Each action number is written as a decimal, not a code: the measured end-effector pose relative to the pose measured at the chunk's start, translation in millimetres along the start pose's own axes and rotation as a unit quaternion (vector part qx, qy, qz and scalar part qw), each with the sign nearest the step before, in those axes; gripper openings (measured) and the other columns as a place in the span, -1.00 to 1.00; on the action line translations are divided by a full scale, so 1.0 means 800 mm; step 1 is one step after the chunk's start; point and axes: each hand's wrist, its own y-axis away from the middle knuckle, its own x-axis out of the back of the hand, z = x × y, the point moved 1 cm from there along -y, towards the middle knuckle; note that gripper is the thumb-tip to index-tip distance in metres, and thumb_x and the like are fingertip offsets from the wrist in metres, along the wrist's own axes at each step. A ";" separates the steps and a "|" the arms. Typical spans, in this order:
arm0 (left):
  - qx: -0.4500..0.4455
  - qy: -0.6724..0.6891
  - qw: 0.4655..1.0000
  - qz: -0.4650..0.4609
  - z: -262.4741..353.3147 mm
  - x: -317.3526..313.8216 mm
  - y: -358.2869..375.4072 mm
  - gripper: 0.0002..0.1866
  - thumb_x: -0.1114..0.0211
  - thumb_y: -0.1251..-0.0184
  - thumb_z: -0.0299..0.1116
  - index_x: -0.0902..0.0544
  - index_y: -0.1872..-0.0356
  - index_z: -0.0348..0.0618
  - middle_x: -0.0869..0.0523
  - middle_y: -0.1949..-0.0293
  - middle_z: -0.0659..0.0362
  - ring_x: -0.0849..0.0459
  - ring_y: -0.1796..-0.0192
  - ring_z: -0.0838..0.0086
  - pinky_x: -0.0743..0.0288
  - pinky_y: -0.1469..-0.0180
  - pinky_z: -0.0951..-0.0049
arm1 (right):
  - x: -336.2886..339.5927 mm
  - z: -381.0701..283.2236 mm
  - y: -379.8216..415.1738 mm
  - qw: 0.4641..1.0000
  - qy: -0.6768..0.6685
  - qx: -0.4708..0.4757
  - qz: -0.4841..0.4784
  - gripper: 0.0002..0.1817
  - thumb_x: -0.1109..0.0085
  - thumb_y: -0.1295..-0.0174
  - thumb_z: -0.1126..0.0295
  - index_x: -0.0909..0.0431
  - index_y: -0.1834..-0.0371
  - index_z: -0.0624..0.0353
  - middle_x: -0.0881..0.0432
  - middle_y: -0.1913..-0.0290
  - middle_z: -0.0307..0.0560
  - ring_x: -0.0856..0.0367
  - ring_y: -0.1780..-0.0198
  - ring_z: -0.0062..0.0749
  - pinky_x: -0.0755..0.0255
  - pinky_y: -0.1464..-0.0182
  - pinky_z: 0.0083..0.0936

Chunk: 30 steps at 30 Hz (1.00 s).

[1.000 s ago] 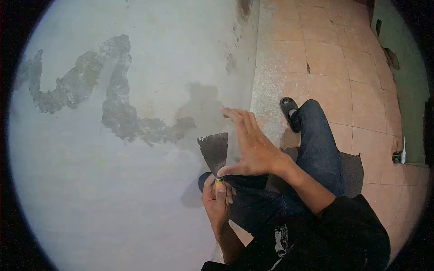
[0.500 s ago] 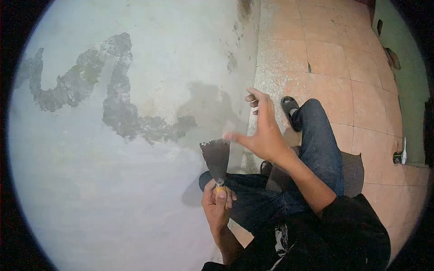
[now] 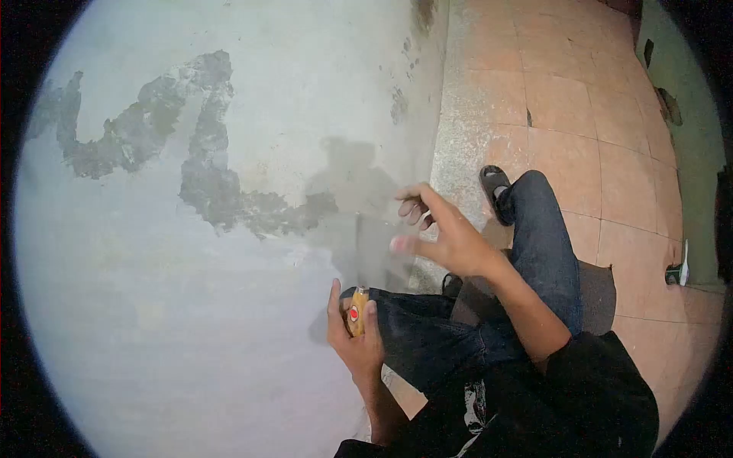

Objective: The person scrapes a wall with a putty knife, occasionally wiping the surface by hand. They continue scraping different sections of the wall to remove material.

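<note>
My left hand (image 3: 357,347) is closed around the yellow handle of a putty knife (image 3: 357,311), low in front of the wall. A red mark shows on the handle. The knife's blade points upward, away from me, and looks pale and smeared against the wall. Just to the right of the blade is my right hand (image 3: 454,240), with its fingers bent and spread from the thumb, holding nothing that I can see. Behind the blade, the wall (image 3: 191,320) is whitish, with rough grey patches (image 3: 210,179) higher up.
My bent legs in jeans (image 3: 534,229) are at the right, with a sandal (image 3: 495,182) on one foot. Orange floor tiles (image 3: 565,114) run along the wall's base. A small dark container with a white piece (image 3: 676,273) stands by the green wall (image 3: 691,191) opposite.
The putty knife has turned in my left hand, so its dark blade face now looks pale and the red mark shows. My right hand has dropped slightly and its fingers have bent.
</note>
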 end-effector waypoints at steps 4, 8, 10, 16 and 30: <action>-0.110 -0.074 0.990 0.042 -0.001 -0.003 -0.007 -0.67 -0.32 -0.11 -0.51 -0.56 0.06 -0.33 -0.56 0.33 0.02 -0.54 0.28 0.36 -0.42 0.20 0.43 | -0.026 -0.013 0.012 1.000 0.016 0.014 0.006 -0.04 -0.51 0.25 -0.03 -0.18 -0.17 0.21 -0.38 0.11 0.00 -0.38 0.15 -0.30 -0.37 0.05 -0.40; -0.144 -0.096 0.983 0.057 0.003 -0.009 -0.004 -0.70 -0.35 -0.06 -0.54 -0.58 0.14 -0.32 -0.56 0.33 0.01 -0.54 0.29 0.31 -0.42 0.21 0.42 | -0.042 -0.018 0.015 0.996 0.071 0.035 0.050 0.00 -0.50 0.25 -0.02 -0.16 -0.20 0.25 -0.34 0.03 0.09 -0.40 0.03 -0.15 -0.36 -0.02 -0.27; -0.142 -0.082 0.985 0.044 0.009 -0.011 0.000 -0.71 -0.35 -0.10 -0.52 -0.57 0.13 -0.36 -0.55 0.31 0.06 -0.53 0.27 0.43 -0.42 0.18 0.48 | -0.041 -0.016 0.013 0.995 0.072 0.041 0.047 -0.05 -0.50 0.24 0.01 -0.20 -0.17 0.25 -0.33 0.02 0.10 -0.40 0.02 -0.13 -0.36 -0.02 -0.29; -0.166 -0.085 0.982 0.026 0.008 -0.011 0.006 -0.72 -0.37 -0.04 -0.55 -0.59 0.17 -0.35 -0.57 0.33 0.05 -0.55 0.28 0.36 -0.44 0.20 0.46 | -0.030 -0.015 0.010 0.979 0.080 0.085 0.168 -0.69 -0.34 -0.04 0.26 -0.52 0.38 0.30 -0.49 0.46 -0.05 -0.49 0.35 -0.22 -0.39 0.27 -0.42; 0.205 0.150 0.964 -0.075 -0.101 -0.046 -0.004 -0.66 0.02 -0.46 -0.20 -0.56 0.17 -0.32 -0.54 0.47 0.22 -0.42 0.48 0.65 -0.31 0.42 0.64 | -0.102 0.155 -0.009 0.964 -0.188 -0.189 -0.002 -0.58 0.06 -0.36 0.08 -0.50 0.10 0.27 -0.53 0.22 -0.22 -0.44 0.20 -0.55 -0.31 0.11 -0.59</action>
